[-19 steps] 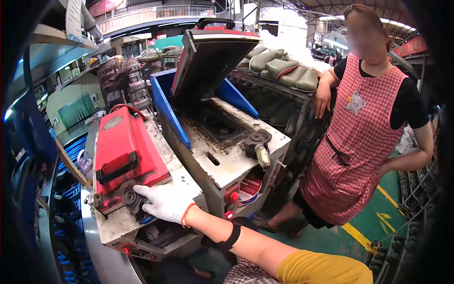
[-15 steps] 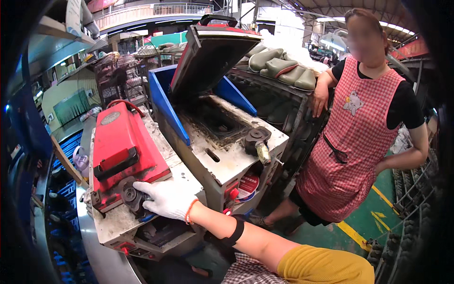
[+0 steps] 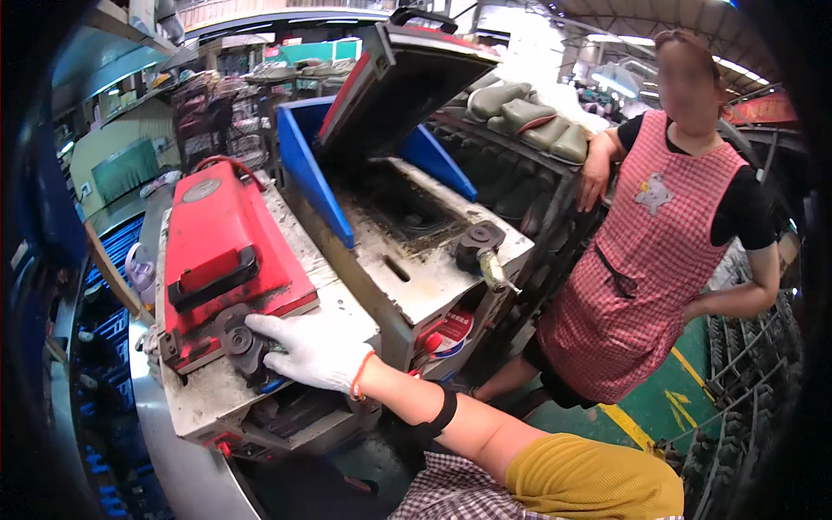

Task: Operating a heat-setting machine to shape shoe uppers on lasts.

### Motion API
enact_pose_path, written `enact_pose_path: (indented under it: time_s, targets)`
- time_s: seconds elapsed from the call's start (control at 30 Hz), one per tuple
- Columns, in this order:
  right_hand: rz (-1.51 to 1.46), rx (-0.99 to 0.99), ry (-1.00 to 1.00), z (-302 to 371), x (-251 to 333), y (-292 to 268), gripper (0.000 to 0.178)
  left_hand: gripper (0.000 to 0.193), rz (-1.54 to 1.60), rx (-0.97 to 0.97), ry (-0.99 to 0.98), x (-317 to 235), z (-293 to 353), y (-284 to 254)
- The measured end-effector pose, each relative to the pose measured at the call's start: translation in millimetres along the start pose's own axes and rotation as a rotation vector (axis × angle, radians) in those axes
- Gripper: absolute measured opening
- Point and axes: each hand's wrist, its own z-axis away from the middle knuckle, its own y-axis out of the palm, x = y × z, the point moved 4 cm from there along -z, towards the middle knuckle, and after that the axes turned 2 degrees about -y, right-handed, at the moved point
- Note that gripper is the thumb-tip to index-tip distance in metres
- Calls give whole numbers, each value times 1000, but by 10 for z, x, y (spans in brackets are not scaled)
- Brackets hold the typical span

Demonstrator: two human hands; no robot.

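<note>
My right hand (image 3: 321,351), in a white knit glove, reaches left across a machine with a shut red lid (image 3: 230,251). Its fingers close around the side of a dark metal clamp latch (image 3: 240,342) at the lid's front edge. A bit of blue shows under the glove; the lower fingers are partly hidden. A black bar handle (image 3: 214,279) sits on the lid just beyond the latch. My left hand is out of view.
To the right, a second machine has its lid (image 3: 390,95) raised between blue side plates (image 3: 316,173), with another clamp latch (image 3: 481,243) in front. Olive-green shoe-shaped pieces (image 3: 524,113) lie on a rack behind. A person in a red checked apron (image 3: 641,243) leans there.
The whole view has shifted slightly. My right hand stays at the latch, with little visible change in its grip. The other person stands in the same pose.
</note>
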Motion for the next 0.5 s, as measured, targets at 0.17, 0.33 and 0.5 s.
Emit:
enact_pose_path:
  time_s: [0.17,0.33,0.5]
  targets:
    - [51,-113,-63,116,-197,-105,54,57,-274,-240,528,-458,1080,97]
    - [5,-109,-57,107,-118,-113,51,51,-538,-200,718,-48,1821,512]
    - [-211,-245,-414,404,365,-454,55,84,-849,532,314,1348,1847,1316]
